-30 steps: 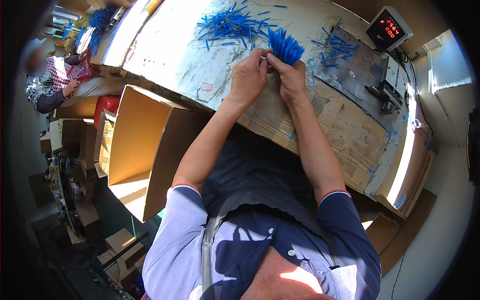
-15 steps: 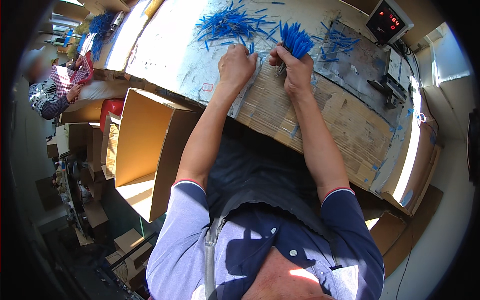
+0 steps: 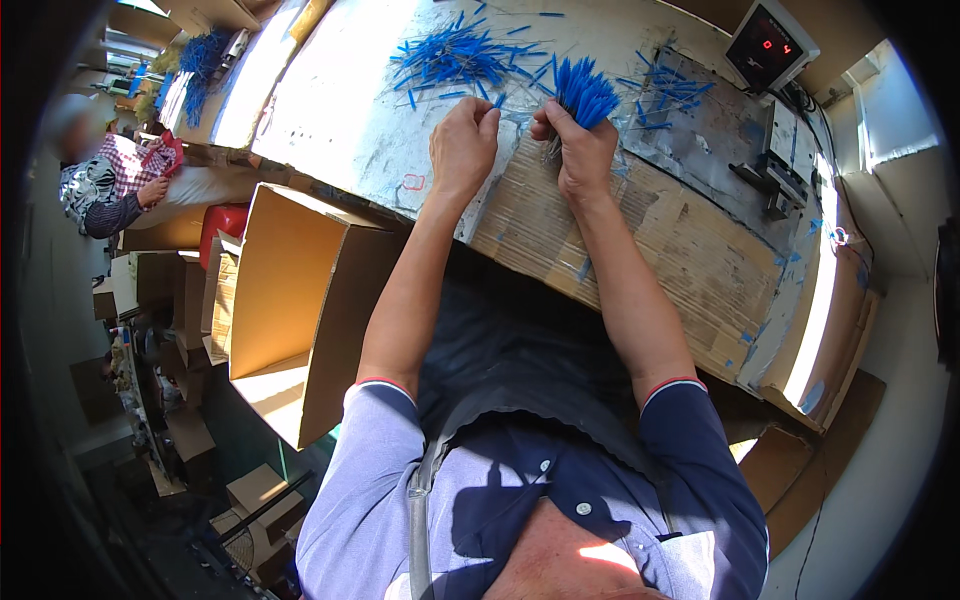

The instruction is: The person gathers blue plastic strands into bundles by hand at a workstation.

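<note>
My right hand (image 3: 580, 150) is closed round an upright bundle of thin blue-ended sticks (image 3: 583, 95); their thin pale stems come out below the fingers. To its left, my left hand (image 3: 463, 147) is held over the table with its fingers curled together. A blue end shows beside its fingertips, but whether the hand holds it I cannot tell. Beyond my left hand lies a loose pile of the same sticks (image 3: 455, 55), pointing every way. A smaller scatter of them (image 3: 680, 92) rests to the right of the bundle.
A corrugated cardboard sheet (image 3: 650, 235) covers the table's near edge. At the right stand a digital display with red digits (image 3: 770, 45) and a dark metal fixture (image 3: 775, 170). An open cardboard box (image 3: 285, 290) is at my left. Farther left, another person (image 3: 120, 180) sits.
My left hand has drawn back slightly toward me. My right hand has shifted a little left with the bundle still in it. The red digits on the display have changed.
</note>
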Available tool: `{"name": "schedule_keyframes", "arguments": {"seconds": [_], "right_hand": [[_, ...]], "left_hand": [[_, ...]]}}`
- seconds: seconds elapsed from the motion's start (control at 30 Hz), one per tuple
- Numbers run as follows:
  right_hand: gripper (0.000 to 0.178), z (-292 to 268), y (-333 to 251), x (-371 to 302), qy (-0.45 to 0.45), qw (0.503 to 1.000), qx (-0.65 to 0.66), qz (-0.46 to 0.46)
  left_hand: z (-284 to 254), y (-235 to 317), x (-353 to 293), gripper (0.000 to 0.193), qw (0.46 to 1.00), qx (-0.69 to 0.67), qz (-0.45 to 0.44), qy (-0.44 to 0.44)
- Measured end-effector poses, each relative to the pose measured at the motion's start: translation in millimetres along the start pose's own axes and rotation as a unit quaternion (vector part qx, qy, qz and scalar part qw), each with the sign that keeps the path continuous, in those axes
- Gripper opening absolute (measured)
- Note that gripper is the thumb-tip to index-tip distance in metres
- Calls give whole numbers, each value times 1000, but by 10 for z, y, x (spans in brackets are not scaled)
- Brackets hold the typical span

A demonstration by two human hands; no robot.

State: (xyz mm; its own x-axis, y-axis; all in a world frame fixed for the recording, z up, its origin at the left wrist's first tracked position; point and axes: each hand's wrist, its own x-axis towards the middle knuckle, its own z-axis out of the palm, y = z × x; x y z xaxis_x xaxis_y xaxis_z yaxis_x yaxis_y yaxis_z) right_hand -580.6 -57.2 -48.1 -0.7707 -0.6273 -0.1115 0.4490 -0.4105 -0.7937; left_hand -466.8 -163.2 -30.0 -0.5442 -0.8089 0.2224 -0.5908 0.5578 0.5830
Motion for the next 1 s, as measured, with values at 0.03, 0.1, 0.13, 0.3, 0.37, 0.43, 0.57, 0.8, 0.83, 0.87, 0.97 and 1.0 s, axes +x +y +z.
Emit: {"name": "schedule_keyframes", "arguments": {"seconds": [0.03, 0.1, 0.13, 0.3, 0.37, 0.43, 0.57, 0.8, 0.83, 0.87, 0.97, 1.0], "right_hand": [[8, -14, 55, 7, 13, 998, -28, -54], [7, 23, 77, 9, 18, 992, -57, -107], [9, 37, 84, 3, 9, 964, -153, -218], [17, -15, 171, 14, -12, 849, -393, -354], [15, 23, 67, -66, -79, 905, -321, -268], [12, -57, 135, -50, -85, 927, -299, -207], [10, -25, 159, -46, -63, 980, -153, -114], [10, 31, 133, -19, -30, 990, -103, -88], [10, 43, 134, -14, -33, 992, -100, -76], [10, 41, 126, -8, -35, 993, -96, -64], [10, 61, 87, -17, -31, 993, -93, -71], [10, 56, 77, -21, -32, 993, -90, -75]], "left_hand": [[-10, 46, -19, 17, 999, -22, 23, 11], [-90, 66, -51, 15, 996, -1, 80, 47], [-137, 75, -56, 14, 987, 23, 137, 79], [-472, 247, -34, 11, 974, -25, 212, 70], [-436, 238, 21, 15, 970, -54, 232, 56], [-362, 278, 22, 20, 974, -166, 145, 42], [-165, -25, -16, 26, 996, -35, 63, 57], [107, -281, 68, 15, 983, 167, 79, 3], [120, -301, 98, 12, 976, 198, 93, -3], [136, -300, 109, 12, 976, 198, 95, -2], [143, -277, 94, 11, 960, 259, 110, -2], [110, -277, 57, 10, 970, 226, 86, 4]]}}
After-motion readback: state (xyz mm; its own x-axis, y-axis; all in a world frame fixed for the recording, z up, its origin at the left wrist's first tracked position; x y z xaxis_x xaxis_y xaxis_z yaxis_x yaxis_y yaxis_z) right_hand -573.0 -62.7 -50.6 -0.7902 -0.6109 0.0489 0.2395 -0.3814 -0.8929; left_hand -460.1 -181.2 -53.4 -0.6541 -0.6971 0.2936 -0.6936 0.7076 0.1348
